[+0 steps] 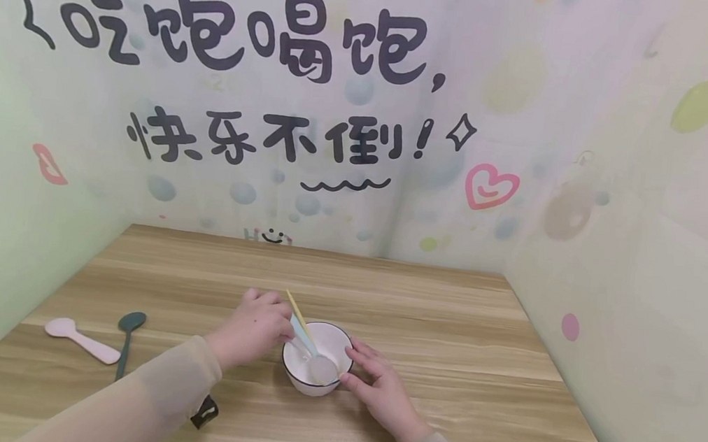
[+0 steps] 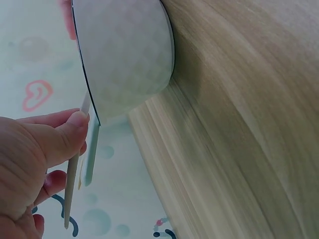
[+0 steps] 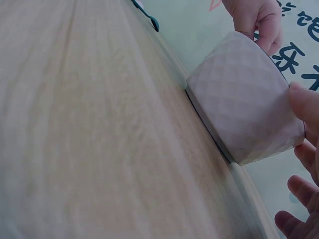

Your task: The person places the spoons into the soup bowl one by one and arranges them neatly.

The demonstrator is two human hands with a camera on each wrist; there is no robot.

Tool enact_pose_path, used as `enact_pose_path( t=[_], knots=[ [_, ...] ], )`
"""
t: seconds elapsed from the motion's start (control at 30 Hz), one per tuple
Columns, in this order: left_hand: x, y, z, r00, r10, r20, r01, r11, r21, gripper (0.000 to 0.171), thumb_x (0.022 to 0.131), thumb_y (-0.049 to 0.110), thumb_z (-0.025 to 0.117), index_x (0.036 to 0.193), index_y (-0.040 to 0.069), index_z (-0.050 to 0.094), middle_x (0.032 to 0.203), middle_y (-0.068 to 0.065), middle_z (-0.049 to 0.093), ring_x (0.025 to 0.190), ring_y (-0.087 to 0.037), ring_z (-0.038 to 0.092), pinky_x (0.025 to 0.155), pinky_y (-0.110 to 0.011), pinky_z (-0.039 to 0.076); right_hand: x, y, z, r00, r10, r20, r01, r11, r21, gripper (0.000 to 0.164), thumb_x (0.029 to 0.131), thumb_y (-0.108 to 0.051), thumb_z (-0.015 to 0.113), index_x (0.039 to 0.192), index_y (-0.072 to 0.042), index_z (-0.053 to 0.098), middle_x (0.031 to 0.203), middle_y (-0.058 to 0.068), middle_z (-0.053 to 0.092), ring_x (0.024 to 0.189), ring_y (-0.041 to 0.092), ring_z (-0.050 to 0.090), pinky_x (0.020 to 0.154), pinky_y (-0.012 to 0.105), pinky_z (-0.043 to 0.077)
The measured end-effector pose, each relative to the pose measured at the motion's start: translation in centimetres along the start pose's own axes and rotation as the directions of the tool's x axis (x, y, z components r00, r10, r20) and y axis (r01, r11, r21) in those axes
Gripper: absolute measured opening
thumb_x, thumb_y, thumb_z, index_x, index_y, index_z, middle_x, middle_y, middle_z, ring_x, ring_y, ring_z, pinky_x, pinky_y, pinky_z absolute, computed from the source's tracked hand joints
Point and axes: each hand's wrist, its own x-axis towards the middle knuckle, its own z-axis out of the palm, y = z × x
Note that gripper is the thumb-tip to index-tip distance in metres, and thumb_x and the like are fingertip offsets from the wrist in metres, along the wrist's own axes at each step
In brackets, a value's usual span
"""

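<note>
Since I'm standing right here, I'd say the thing to look at is that white dark-rimmed bowl (image 1: 312, 389), upright on the wood-look desk (image 1: 444, 341) and sitting between the person's two hands. The left hand (image 1: 257, 330) comes in from the left and pinches a slim pale stick-like utensil (image 2: 72, 191) between thumb and fingers, right by the rim. Long axis is the bit that matters imo: from the pinch it slants down and rightward into the bowl, while the other end tapers off past the fingers. So the left hand's the near one for anything done with the utensil. The right hand (image 1: 382, 393) has the bowl's right side, thumb on the nearer part of the rim and fingers farther round, so it looks like the steadying one to me. A light blue handle (image 1: 302, 329) and a thin yellow stick (image 1: 296, 307) lean out over the bowl's far-left rim, just beside the left fingertips. There's a roundish pale head (image 1: 323, 369) inside too, but I can't tell which handle it belongs to. Well off to the left, a pink spoon (image 1: 87, 345) and a dark green spoon (image 1: 128, 334) lie with handles meeting or nearly so, can't tell which.
</note>
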Motion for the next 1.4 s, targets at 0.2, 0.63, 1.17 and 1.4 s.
enact_pose_path(
  t=[0.2,0.63,1.17,1.4],
  knots=[
    [0.0,-0.2,0.4,1.000,-0.020,0.005,0.020,1.000,-0.017,0.009,0.072,0.026,0.079,0.080,0.026,0.076,0.080,0.013,0.059,0.086,-0.015,0.048,0.072,-0.038,0.028,0.0,-0.1,0.0,1.000,-0.010,-0.001,0.010,1.000,-0.015,0.052,0.085,-0.031,0.073,0.129,-0.007,0.061,0.144,0.004,0.048,0.136,0.029,0.038,0.109,0.053,0.026],
    [0.1,-0.3,1.0,0.999,-0.035,0.012,0.036,0.999,-0.021,0.008,0.074,0.024,0.079,0.082,0.025,0.076,0.082,0.012,0.062,0.086,-0.015,0.047,0.074,-0.039,0.028,0.0,-0.1,0.0,1.000,0.000,0.002,0.000,1.000,-0.004,0.052,0.084,-0.030,0.074,0.129,-0.007,0.061,0.144,0.003,0.048,0.136,0.028,0.037,0.110,0.052,0.024],
    [0.2,-0.3,1.2,0.999,-0.041,-0.022,0.041,0.999,0.000,0.006,0.074,0.025,0.079,0.078,0.024,0.074,0.083,0.010,0.062,0.087,-0.016,0.050,0.074,-0.038,0.030,-0.1,-0.2,0.0,1.000,0.012,0.001,-0.012,1.000,0.010,0.051,0.084,-0.030,0.074,0.129,-0.009,0.061,0.144,0.001,0.048,0.137,0.027,0.036,0.110,0.053,0.023],
    [0.2,-0.3,1.4,0.997,-0.056,-0.059,0.057,0.998,0.013,0.005,0.077,0.024,0.077,0.076,0.024,0.072,0.083,0.009,0.061,0.091,-0.018,0.052,0.076,-0.040,0.031,0.0,-0.2,0.0,1.000,0.015,0.006,-0.015,1.000,0.014,0.052,0.085,-0.030,0.073,0.130,-0.008,0.061,0.144,0.002,0.047,0.137,0.027,0.036,0.110,0.053,0.023]
  ],
)
